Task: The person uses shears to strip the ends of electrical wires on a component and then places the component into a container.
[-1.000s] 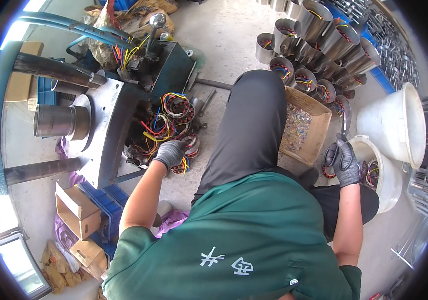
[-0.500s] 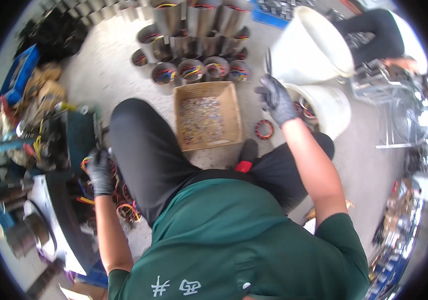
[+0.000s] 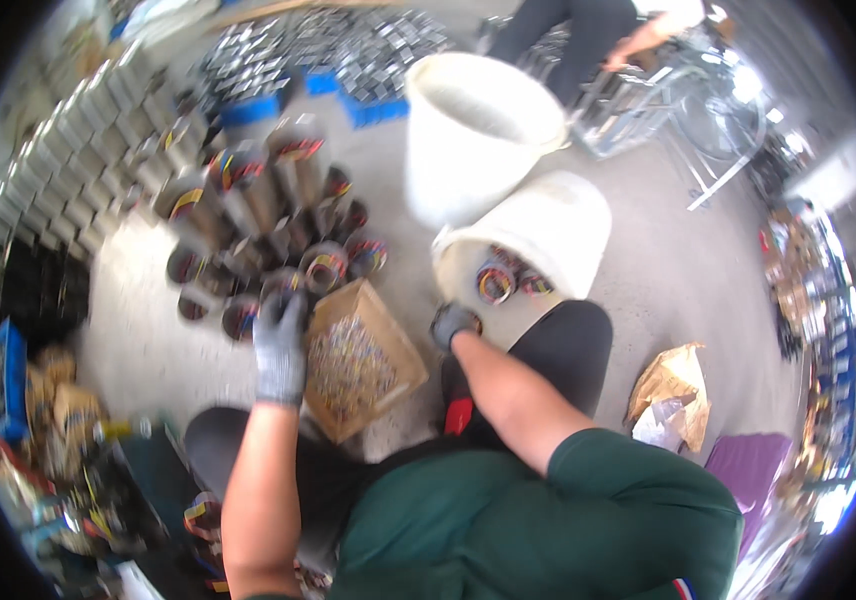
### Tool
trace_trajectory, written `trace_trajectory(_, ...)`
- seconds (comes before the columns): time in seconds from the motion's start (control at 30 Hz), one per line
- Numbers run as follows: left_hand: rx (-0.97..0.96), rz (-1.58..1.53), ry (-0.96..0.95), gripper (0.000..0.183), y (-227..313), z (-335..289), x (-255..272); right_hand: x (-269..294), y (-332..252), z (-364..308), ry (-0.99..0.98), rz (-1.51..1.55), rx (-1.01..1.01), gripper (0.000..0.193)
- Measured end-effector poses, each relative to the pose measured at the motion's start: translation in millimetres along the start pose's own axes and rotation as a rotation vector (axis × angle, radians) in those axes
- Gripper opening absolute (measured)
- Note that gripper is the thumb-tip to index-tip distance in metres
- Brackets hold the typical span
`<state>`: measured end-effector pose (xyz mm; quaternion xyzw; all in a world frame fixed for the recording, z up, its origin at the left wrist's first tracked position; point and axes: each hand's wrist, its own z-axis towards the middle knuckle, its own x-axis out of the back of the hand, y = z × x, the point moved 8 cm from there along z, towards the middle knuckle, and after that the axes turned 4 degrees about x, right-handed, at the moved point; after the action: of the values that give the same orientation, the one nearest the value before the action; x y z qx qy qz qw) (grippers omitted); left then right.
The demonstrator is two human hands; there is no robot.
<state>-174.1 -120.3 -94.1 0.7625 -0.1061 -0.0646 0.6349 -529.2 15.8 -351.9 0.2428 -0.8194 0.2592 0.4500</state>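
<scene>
Left hand (image 3: 280, 345), grey glove: moved off the red-and-black wire-wound rings at the person's left (image 3: 203, 515) to the left side of the box; fingers point forward, blurred; whether they grasp anything, cannot tell.

Right hand (image 3: 456, 325), grey glove: lowered from holding up a slim dark tool to near the floor; fingers seem curled downward, contents hidden, tool not discernible.

Bearing on the work, as judged: handling shifts from the rings at the left to the box-and-bucket area.

Open tan cardboard box (image 3: 390, 335), with small multicoloured scraps (image 3: 348, 360): between the hands, just right of the left fingers.

Dark curved piece (image 3: 476, 321), probably a wound ring: immediately right of the right fingers, partly covered; contact unclear.

White plastic bucket lying on its side (image 3: 568, 220): mouth just beyond the right hand; red-and-black wound rings inside (image 3: 496, 282), apart from the fingers.

Shiny steel cylinders with coloured wires at their mouths (image 3: 253, 200): grouped just beyond the left fingers.

Second white plastic bucket (image 3: 448, 150), mouth upward: farther off.

Co-worker's dark-trousered legs (image 3: 588, 50): farthest.
</scene>
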Motion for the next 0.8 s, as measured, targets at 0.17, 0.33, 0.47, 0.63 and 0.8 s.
trace_trajectory(0.17, -0.324, 0.320, -0.029, 0.017, 15.0, -8.2, 4.9, -43.1, -23.7, -12.0, -0.087, 0.012, 0.011, 0.045)
trace_trajectory(0.33, -0.332, 0.454, -0.187, 0.017, 0.4, 2.2, -36.3, -60.7, 46.0, 20.6, 0.064, 0.192, -0.347, 0.057)
trace_trajectory(0.47, -0.310, 0.495, -0.284, 0.017, 19.9, -9.1, -70.3, -65.8, 74.5, 35.6, -0.035, 0.244, -0.398, 0.049)
trace_trajectory(0.63, -0.207, 0.554, -0.292, 0.018, -6.7, -7.9, -46.6, -52.1, 30.3, 21.6, 0.047, 0.081, -0.100, 0.035)
trace_trajectory(0.8, -0.236, 0.691, -0.323, 0.018, -4.2, -12.0, -52.0, -43.8, 45.0, 26.2, 0.100, 0.152, -0.118, 0.030)
